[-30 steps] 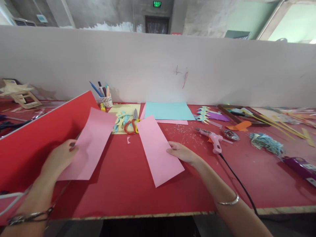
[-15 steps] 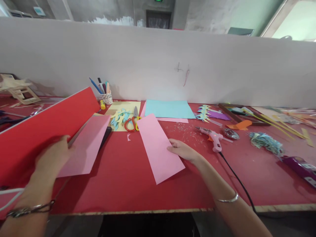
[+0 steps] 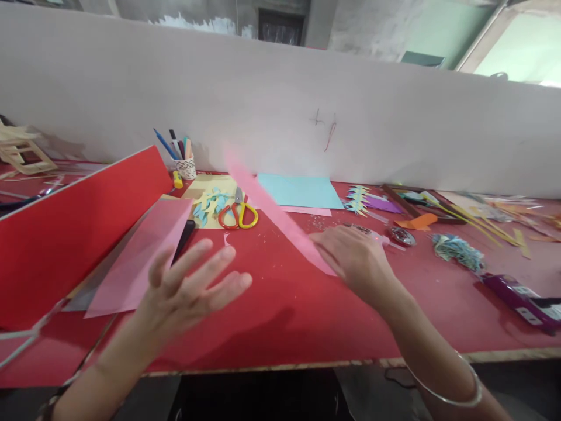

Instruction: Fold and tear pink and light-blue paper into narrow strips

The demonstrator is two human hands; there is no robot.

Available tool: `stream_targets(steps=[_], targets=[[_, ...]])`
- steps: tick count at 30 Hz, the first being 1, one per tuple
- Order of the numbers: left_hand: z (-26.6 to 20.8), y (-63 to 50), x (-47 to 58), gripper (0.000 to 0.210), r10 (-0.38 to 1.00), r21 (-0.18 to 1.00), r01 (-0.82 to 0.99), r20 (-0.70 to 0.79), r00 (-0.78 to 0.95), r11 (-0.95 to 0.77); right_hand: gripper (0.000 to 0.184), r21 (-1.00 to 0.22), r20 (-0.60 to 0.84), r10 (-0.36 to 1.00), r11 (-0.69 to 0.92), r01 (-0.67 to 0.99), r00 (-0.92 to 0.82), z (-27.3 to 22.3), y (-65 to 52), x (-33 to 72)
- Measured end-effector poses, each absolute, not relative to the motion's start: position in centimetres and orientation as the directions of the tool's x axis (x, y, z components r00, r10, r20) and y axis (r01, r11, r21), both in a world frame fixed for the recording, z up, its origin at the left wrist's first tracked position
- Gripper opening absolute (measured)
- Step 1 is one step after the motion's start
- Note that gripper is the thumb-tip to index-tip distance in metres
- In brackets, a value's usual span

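Note:
My right hand [image 3: 355,260] grips one end of a strip of pink paper [image 3: 284,219], lifted and tilted so that it shows nearly edge-on, slightly blurred. Spread fingers show on my left hand [image 3: 188,286], which is empty above the table, in front of a pink sheet [image 3: 140,257] lying at the left. That sheet leans by a large red board [image 3: 83,234]. Scissors [image 3: 239,213] with red and yellow handles lie just behind the lifted paper. Partly hidden behind my right hand is a pink glue gun [image 3: 379,237].
Blue paper [image 3: 300,191] lies by the white partition [image 3: 263,99]. A pen cup [image 3: 185,168] stands back left, near cut paper scraps [image 3: 210,204]. To the right are a tape dispenser [image 3: 402,236], shredded paper [image 3: 458,251], a purple power strip [image 3: 521,301] and a tray [image 3: 456,217].
My left hand has let go of the red board and moved right, fingers spread. My right hand has lifted the pink paper off the table and turned it edge-on.

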State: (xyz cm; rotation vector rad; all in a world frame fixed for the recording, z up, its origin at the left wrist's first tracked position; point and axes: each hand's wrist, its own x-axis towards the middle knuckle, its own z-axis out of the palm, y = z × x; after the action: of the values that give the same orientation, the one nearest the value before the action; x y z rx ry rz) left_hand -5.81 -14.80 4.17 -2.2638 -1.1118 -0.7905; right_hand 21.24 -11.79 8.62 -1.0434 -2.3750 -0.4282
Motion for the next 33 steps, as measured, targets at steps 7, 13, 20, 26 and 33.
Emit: stream_targets(steps=[7, 13, 20, 26, 33], targets=[[1.9, -15.3, -2.1, 0.039, 0.591, -0.324, 0.76, 0.484, 0.645, -0.564, 0.02, 0.406, 0.524, 0.258, 0.763, 0.504, -0.812, 5.8, -14.0, 21.4], [-0.3, -14.5, -1.0, 0.043, 0.674, -0.228, 0.681, 0.121, 0.729, -0.695, 0.026, 0.225, 0.422, 0.482, 0.765, 0.604, -0.768, 1.2, -15.4, 22.8], [2.5, -15.3, 0.1, 0.045, 0.714, -0.065, 0.716, -0.181, 0.677, -0.695, 0.022, 0.023, 0.195, 0.6, 0.788, 0.616, -0.776, 1.7, -15.3, 21.4], [3.2, -13.0, -1.3, 0.026, 0.746, 0.158, 0.786, -0.252, 0.617, -0.597, 0.019, -0.071, -0.147, 0.64, 0.754, 0.653, -0.754, 4.0, -12.2, 20.7], [1.5, -11.8, -2.1, 0.025, 0.815, 0.115, 0.827, -0.144, 0.561, -0.55, 0.021, 0.085, -0.005, 0.692, 0.72, 0.689, -0.722, 1.1, -9.9, 20.6]])
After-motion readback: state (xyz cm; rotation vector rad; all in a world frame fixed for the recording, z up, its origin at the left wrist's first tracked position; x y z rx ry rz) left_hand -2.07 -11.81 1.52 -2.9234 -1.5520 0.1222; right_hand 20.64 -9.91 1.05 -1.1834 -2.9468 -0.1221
